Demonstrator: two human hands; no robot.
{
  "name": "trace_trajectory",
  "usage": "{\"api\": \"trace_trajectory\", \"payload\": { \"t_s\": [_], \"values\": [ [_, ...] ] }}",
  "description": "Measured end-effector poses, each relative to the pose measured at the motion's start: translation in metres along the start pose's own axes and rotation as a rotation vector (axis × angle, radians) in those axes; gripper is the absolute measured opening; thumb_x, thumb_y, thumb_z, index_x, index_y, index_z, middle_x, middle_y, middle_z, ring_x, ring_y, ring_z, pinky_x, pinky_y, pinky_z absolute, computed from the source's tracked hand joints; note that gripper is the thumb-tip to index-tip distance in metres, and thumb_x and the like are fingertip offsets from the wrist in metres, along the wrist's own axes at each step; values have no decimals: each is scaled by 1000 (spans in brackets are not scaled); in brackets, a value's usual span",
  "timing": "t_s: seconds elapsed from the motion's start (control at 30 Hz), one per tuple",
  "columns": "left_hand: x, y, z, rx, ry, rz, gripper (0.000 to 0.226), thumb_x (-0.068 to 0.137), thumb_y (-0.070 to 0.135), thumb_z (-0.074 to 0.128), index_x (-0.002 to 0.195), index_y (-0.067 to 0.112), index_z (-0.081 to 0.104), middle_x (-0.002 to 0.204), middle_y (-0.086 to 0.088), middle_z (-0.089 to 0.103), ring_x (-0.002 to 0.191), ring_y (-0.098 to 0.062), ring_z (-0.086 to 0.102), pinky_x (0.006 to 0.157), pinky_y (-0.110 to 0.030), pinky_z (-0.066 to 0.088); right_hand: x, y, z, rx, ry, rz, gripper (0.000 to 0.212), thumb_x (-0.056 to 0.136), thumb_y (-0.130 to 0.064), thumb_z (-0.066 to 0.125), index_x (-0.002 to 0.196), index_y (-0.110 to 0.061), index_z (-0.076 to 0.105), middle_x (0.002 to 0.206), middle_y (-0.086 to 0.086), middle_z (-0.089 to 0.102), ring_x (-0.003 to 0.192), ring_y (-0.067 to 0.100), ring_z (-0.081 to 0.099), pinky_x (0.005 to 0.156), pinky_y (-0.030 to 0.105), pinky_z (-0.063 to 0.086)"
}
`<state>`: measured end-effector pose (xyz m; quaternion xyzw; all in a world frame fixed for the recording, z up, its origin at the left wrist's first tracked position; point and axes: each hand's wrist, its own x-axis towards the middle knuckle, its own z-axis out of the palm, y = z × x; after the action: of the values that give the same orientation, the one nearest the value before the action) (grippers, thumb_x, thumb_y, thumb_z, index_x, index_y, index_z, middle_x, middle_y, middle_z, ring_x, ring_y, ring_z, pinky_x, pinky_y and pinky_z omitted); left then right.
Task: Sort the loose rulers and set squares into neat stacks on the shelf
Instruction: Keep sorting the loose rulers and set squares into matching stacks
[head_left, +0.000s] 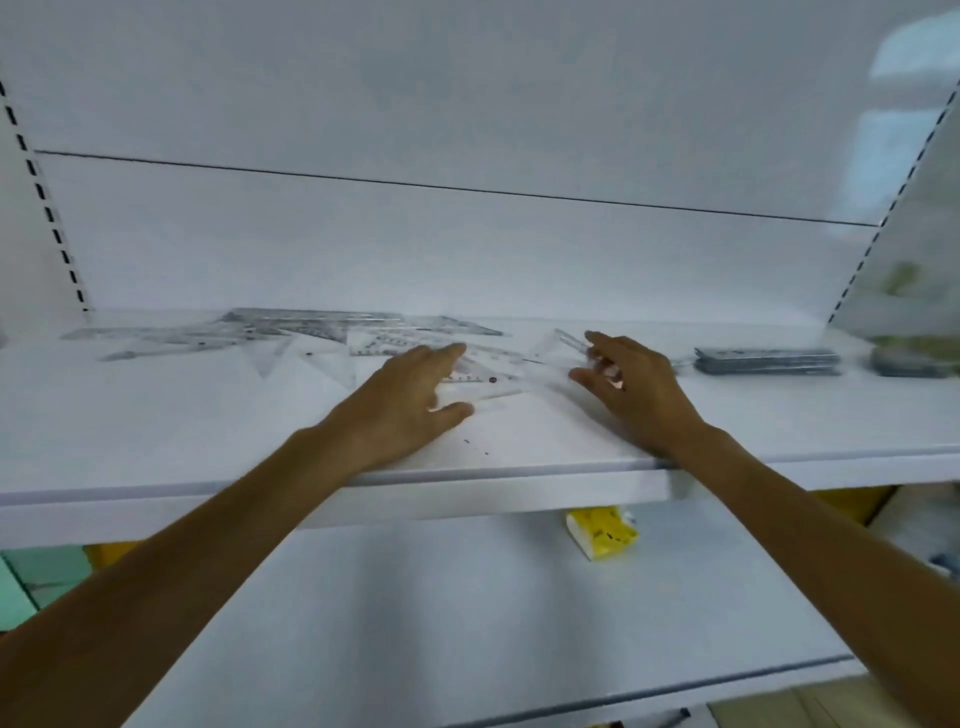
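Observation:
Several clear plastic rulers and set squares (291, 332) lie scattered over the left and middle of the white shelf (208, 431). My left hand (410, 400) rests flat, its straight fingers touching a clear set square (483, 371) at the shelf's middle. To its right, my right hand (628, 387) pinches a short clear ruler (574, 340) between thumb and fingers; the ruler tilts up off the shelf. A neat stack of rulers (766, 361) lies at the right.
A second dark stack (909, 364) sits at the far right edge, blurred. Slotted uprights (47, 208) frame the shelf's back wall. On the lower shelf lies a yellow packet (602, 530). Small dark specks mark the shelf near its front edge.

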<state>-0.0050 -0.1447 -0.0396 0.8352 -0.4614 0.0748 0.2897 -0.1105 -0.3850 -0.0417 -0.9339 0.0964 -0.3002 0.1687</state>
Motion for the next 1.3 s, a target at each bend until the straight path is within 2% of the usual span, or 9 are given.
{"api": "trace_trajectory", "payload": {
  "t_s": [0.2, 0.4, 0.47, 0.73, 0.93, 1.1, 1.3],
  "values": [
    [39, 36, 38, 1, 97, -7, 64, 74, 53, 65, 131, 34, 43, 104, 20, 56, 81, -1, 54, 72, -24, 38, 25, 67, -37, -2, 47, 27, 42, 79, -21, 71, 116, -4, 57, 105, 13, 60, 92, 23, 58, 84, 33, 48],
    [68, 71, 77, -55, 81, -68, 68, 71, 52, 67, 131, 38, 40, 107, 22, 56, 82, 4, 55, 71, -21, 42, 53, 119, -50, -17, 13, -47, 45, 77, -22, 73, 116, -5, 57, 110, 13, 54, 104, 25, 49, 83, 16, 30],
    [74, 81, 87, -58, 82, -90, 70, 70, 51, 69, 131, 37, 39, 107, 23, 55, 83, 6, 54, 69, -17, 41, 59, 128, -49, 15, -14, -61, 45, 78, -24, 72, 117, -7, 57, 110, 12, 53, 104, 24, 49, 82, 16, 30],
    [93, 112, 114, -33, 82, -196, 66, 65, 52, 72, 123, 35, 46, 99, 24, 56, 86, 6, 55, 79, -26, 48, 65, 151, -46, 126, -215, -186, 38, 80, -26, 70, 106, 0, 61, 103, 18, 57, 98, 29, 53, 89, 38, 41],
    [106, 120, 116, -11, 48, -218, 63, 62, 52, 74, 118, 35, 48, 96, 25, 55, 87, 3, 55, 79, -29, 48, 68, 157, -36, 145, -250, -186, 42, 80, -31, 70, 115, -11, 59, 108, 9, 57, 99, 21, 53, 85, 23, 37],
    [114, 123, 113, 83, 16, -164, 63, 64, 55, 71, 118, 33, 49, 99, 23, 52, 89, -3, 52, 75, -26, 41, 64, 151, -32, 85, -253, -134, 34, 78, -35, 69, 104, -13, 65, 106, 5, 62, 100, 19, 54, 87, 30, 43],
    [117, 121, 112, 80, -17, -152, 63, 67, 51, 72, 121, 30, 49, 105, 17, 54, 91, -6, 50, 74, -25, 39, 62, 148, -32, -18, -249, -174, 39, 82, -36, 65, 113, -13, 62, 117, 5, 59, 113, 20, 49, 92, 27, 37]
  ]
}}
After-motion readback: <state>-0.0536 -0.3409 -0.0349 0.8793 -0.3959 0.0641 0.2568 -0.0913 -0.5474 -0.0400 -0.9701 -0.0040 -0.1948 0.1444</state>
